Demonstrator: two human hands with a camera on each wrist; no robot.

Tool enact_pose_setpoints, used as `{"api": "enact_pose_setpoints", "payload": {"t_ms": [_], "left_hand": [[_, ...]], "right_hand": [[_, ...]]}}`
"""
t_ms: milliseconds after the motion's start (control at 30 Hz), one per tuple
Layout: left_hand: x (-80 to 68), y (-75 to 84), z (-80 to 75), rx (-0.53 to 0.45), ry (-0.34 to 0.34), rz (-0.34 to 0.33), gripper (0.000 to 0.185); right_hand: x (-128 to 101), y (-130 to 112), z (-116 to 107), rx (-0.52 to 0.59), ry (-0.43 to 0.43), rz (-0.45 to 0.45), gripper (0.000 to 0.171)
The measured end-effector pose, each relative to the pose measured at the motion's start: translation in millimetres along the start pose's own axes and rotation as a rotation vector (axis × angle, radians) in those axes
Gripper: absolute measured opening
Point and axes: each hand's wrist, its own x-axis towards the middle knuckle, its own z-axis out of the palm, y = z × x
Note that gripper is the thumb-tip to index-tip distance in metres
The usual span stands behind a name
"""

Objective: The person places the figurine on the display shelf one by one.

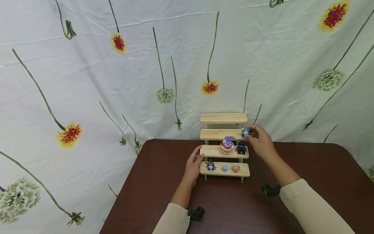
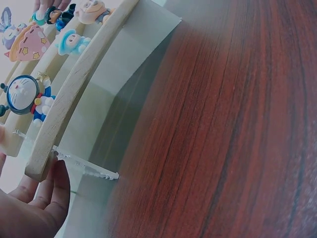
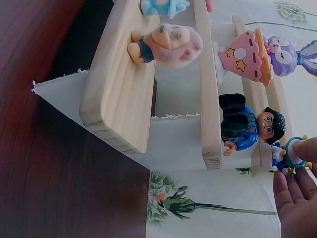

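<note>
Head view: dark brown worktop (image 1: pixel 306 182) carries wooden four-step shelf (image 1: pixel 224 150) before flowered cloth backdrop (image 1: pixel 117 81). Left hand (image 1: pixel 193 165) rests at shelf's left end, fingers straight, holding nothing. Right hand (image 1: pixel 261 141) pinches small blue-capped figure (image 1: pixel 244 132) on third step's right end. Purple rabbit figure (image 1: pixel 227 144) and dark-haired figure (image 1: pixel 241 148) stand one step below.

A: Identify the supporting surface.
B: A dark reddish-brown wooden table (image 1: pixel 306 182) with rounded corners. A four-tier stepped shelf of pale wood (image 1: pixel 224 146) stands on it near the far edge, on white legs.
A: Anything else resting on the table?
B: The edge of a white flower-printed cloth (image 3: pixel 198 203) lies on it, under the shelf.
</note>
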Motion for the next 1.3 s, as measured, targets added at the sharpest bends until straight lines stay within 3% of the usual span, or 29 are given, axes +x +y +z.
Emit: {"api": "enact_pose_setpoints", "payload": {"t_ms": [500,833,933,1133,1300], "left_hand": [[1.1,-6.1,1.0,0.003,0.001,0.020,0.043],[-0.5,-5.5,2.3,0.008,0.002,0.034,0.043],[-1.9,-4.1,2.4,0.020,0.021,0.066,0.043],[-6.6,-0.6,1.4,0.175,0.128,0.188,0.039],[-11.3,8.3,-2.0,0.161,0.216,0.274,0.033]], "right_hand": [[2,2,3,0.033,0.000,0.002,0.039],[-4,3,-1,0.079,0.039,-0.024,0.054],[-7,2,-4,0.088,0.081,-0.043,0.050],[-13,0,-12,0.074,0.169,-0.108,0.040],[-21,-5,-19,0.092,0.205,-0.129,0.037]]}}
